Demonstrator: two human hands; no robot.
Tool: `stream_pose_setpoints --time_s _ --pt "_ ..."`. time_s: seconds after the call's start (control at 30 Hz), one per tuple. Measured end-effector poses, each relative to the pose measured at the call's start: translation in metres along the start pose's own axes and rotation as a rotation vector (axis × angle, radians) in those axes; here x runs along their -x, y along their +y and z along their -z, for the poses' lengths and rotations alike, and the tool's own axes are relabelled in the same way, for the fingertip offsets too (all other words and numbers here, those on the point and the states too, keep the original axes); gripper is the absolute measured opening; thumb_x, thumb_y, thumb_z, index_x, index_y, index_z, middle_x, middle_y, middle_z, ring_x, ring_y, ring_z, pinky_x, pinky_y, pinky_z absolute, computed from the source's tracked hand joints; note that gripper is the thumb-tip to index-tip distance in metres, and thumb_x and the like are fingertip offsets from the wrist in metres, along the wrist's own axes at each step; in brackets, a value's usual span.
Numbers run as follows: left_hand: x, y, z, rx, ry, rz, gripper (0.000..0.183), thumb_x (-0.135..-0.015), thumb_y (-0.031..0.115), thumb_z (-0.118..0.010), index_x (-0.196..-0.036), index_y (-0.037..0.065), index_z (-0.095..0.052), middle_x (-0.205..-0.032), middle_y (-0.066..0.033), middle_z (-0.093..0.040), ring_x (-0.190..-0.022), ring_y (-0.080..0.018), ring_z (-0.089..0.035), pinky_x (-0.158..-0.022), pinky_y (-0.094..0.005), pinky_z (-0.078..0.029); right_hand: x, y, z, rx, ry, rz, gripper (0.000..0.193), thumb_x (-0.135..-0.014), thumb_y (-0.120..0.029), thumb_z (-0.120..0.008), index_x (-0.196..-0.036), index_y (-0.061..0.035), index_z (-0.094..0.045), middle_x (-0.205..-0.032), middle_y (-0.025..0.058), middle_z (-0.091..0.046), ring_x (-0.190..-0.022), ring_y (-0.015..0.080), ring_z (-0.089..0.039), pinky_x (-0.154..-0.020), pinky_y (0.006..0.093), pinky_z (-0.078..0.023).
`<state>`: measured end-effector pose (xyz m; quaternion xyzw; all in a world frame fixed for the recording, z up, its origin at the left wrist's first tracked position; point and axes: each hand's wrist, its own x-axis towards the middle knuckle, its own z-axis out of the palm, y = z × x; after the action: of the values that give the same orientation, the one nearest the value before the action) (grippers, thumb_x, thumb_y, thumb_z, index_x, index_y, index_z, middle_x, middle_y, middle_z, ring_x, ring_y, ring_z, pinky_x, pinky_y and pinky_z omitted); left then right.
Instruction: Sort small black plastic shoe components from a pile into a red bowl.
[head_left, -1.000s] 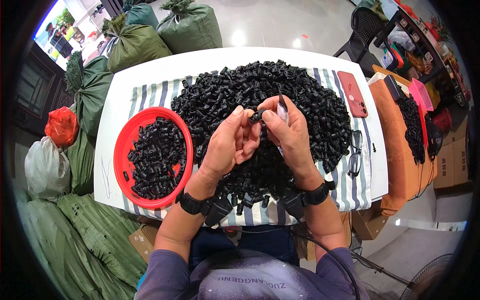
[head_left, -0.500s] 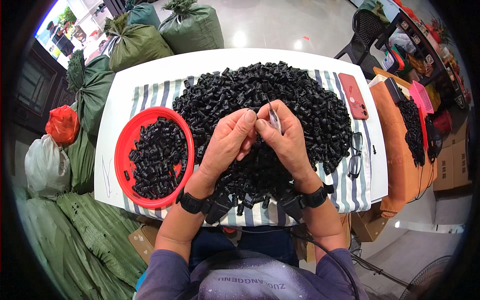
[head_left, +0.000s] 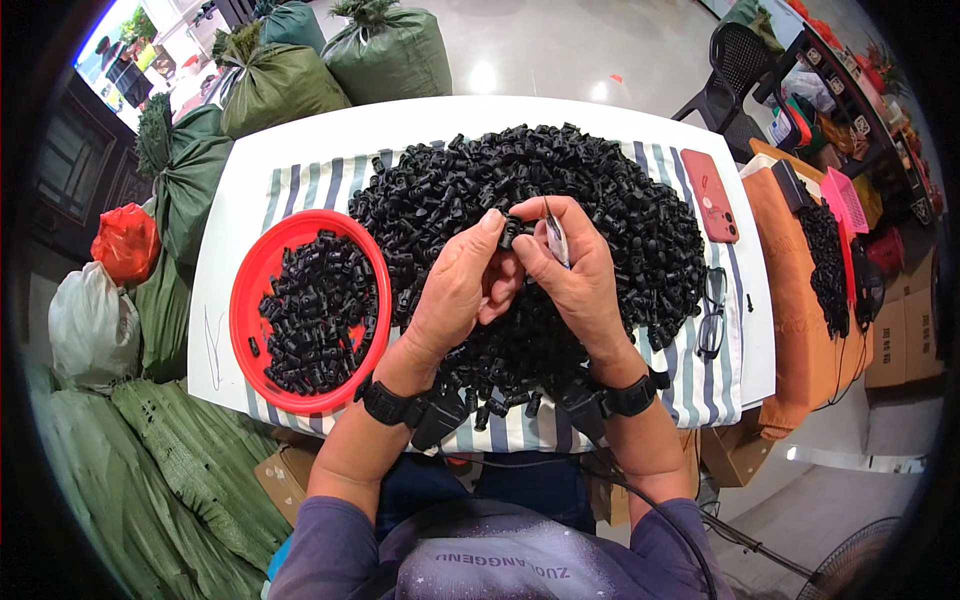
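My left hand is closed, with a small ribbed black plastic part between thumb and fingers. My right hand faces it, closed round a slim pointed tool with a pale, shiny body; its thin dark tip points away from me. The right fingertips reach the black part too. Which kind of tool it is, I cannot make out. Both hands are above a large heap of similar black plastic parts on a striped cloth. To the left, a round red tray holds more of them.
A red phone and folded glasses lie right of the heap on the white table. Full green sacks stand beyond and to the left. At right are an orange-covered surface and a black chair.
My hands have parted slightly at the fingertips, and the black part now shows between them. The tool has shifted a little to the right.
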<state>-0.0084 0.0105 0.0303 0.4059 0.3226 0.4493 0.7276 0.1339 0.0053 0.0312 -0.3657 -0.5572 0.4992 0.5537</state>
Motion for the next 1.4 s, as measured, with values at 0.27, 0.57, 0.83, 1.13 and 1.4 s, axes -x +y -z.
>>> stream_pose_setpoints --time_s 0.27,0.57,0.83,1.13,1.4 --pt "0.000 0.003 -0.002 -0.072 -0.018 -0.066 0.042 -0.098 0.040 -0.036 -0.079 0.006 -0.053 -0.054 0.0021 -0.043 -0.039 -0.0040 -0.036 -0.035 -0.0170 -0.028 -0.001 -0.001 0.001 0.049 -0.014 0.009 0.020 -0.086 -0.014 -0.063 -0.104 -0.0043 -0.059 -0.077 -0.0050 -0.055 -0.067 0.0003 -0.048 -0.060 0.0162 -0.041" --pt "0.002 0.004 -0.003 -0.163 0.013 -0.060 0.044 -0.098 0.041 -0.035 -0.081 0.006 -0.054 -0.057 0.0027 -0.045 -0.043 -0.0020 -0.038 -0.036 -0.0154 -0.029 0.001 -0.003 0.002 0.145 -0.005 0.012 0.022 -0.085 -0.014 -0.065 -0.104 -0.0043 -0.058 -0.075 -0.0048 -0.054 -0.065 0.0010 -0.047 -0.059 0.0164 -0.040" --pt "-0.002 0.006 -0.001 0.157 0.030 -0.037 0.047 -0.099 0.041 -0.032 -0.066 0.009 -0.044 -0.050 0.0033 -0.036 -0.039 -0.0045 -0.030 -0.034 -0.0176 -0.025 0.002 -0.007 0.004 0.359 0.009 0.141 0.044 -0.084 -0.034 -0.065 -0.117 -0.0063 -0.054 -0.076 0.0020 -0.057 -0.065 0.0075 -0.053 -0.059 0.0221 -0.044" --pt "-0.003 -0.002 0.003 0.014 0.129 -0.089 0.038 -0.097 0.039 -0.038 -0.075 0.012 -0.052 -0.052 0.0044 -0.045 -0.037 -0.0022 -0.037 -0.032 -0.0163 -0.026 0.002 -0.010 -0.004 0.683 -0.065 0.203 0.050 -0.083 -0.035 -0.061 -0.126 -0.0116 -0.051 -0.110 0.0134 -0.062 -0.080 0.0261 -0.066 -0.066 0.0314 -0.053" --pt "-0.003 -0.004 0.005 -0.011 0.136 -0.084 0.036 -0.097 0.039 -0.038 -0.078 0.012 -0.053 -0.056 0.0052 -0.047 -0.038 -0.0016 -0.037 -0.031 -0.0158 -0.026 0.001 -0.002 -0.006 0.729 0.002 0.358 0.052 -0.080 -0.033 -0.065 -0.126 -0.0121 -0.051 -0.107 0.0121 -0.063 -0.074 0.0241 -0.066 -0.063 0.0300 -0.053"
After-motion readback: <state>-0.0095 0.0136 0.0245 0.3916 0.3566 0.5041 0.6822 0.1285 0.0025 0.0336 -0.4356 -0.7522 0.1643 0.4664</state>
